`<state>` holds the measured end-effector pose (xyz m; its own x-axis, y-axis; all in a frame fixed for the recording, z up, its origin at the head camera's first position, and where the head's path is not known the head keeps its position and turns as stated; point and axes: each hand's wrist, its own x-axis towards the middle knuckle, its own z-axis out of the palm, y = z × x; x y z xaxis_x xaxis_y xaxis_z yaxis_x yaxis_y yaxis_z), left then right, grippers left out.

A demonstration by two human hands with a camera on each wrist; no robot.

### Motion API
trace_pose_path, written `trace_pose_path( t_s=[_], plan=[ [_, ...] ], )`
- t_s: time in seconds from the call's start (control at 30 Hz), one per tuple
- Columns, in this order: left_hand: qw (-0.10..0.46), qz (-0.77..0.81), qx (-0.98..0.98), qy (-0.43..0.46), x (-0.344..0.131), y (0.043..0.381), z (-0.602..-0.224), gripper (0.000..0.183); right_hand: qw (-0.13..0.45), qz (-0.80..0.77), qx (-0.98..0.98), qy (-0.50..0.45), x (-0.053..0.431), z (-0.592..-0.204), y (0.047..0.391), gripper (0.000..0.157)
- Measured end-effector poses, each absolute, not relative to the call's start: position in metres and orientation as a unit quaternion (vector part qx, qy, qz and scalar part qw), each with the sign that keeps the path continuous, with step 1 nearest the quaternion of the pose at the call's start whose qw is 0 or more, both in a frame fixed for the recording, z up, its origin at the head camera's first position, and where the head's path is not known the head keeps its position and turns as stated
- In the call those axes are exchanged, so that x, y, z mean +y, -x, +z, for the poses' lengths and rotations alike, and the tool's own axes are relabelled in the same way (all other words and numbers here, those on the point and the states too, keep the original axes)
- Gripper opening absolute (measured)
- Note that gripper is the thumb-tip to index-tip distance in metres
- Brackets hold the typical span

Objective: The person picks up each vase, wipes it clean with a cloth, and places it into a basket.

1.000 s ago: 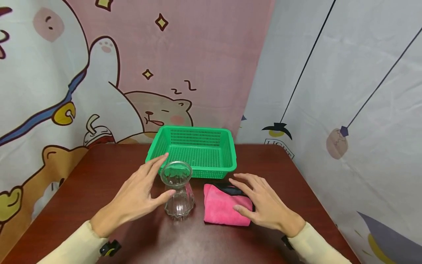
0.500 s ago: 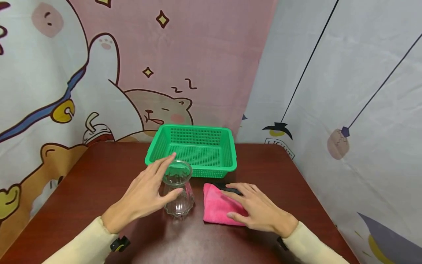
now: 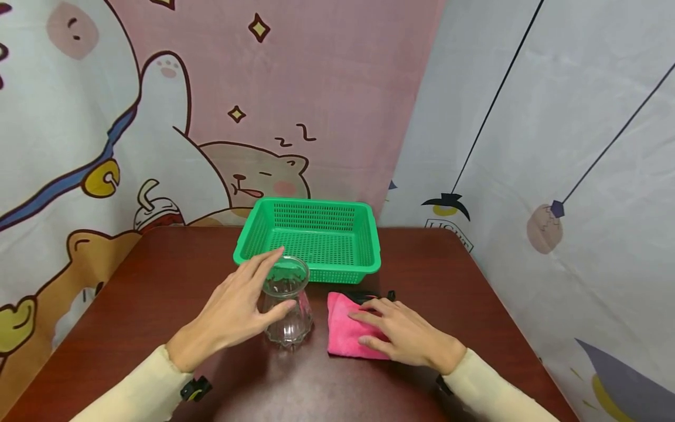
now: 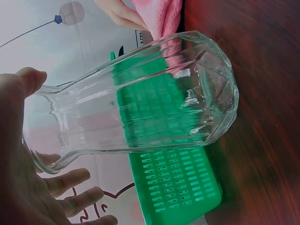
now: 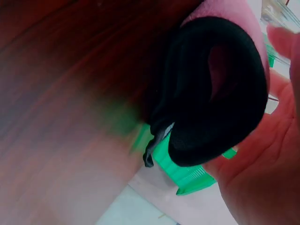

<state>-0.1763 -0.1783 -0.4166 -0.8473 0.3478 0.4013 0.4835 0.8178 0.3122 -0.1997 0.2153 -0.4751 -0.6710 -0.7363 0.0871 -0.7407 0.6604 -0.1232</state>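
Head view: my left hand [image 3: 232, 312], thumb and fingers apart, is at the glass vase [image 3: 291, 328]; my right hand [image 3: 405, 335], also spread, is over the folded pink cloth [image 3: 344, 335] on the counter [image 3: 316, 392]; likely pre-grip, calling for curled fingers next

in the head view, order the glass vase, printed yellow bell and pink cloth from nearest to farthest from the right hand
1. Pink cloth: partly hidden by the right hand.
2. Glass vase: left of the cloth.
3. Yellow bell: far left, on the backdrop.
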Motion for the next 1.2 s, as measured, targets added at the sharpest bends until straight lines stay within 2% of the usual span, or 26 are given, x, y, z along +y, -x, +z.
trace_pose_path(
  t_s=[0.23,0.47,0.73,0.93,1.2],
  plan=[
    [0.156,-0.202,-0.942,0.219,-0.177,0.176,-0.414,0.099,0.037,0.081,-0.908,-0.408,0.208,-0.477,0.206,0.038],
    [0.15,-0.196,-0.944,0.22,-0.178,0.175,-0.415,0.1,0.017,0.11,-0.915,-0.389,0.199,-0.48,0.209,0.031],
    [0.152,-0.2,-0.942,0.224,-0.177,0.176,-0.414,0.107,-0.01,0.097,-0.908,-0.407,0.198,-0.485,0.214,0.054],
    [0.143,-0.222,-0.935,0.235,-0.176,0.178,-0.414,0.113,-0.023,0.099,-0.904,-0.415,0.198,-0.487,0.217,0.077],
    [0.138,-0.261,-0.924,0.244,-0.173,0.18,-0.421,0.12,0.005,0.055,-0.907,-0.417,0.195,-0.492,0.218,0.084]
  ],
)
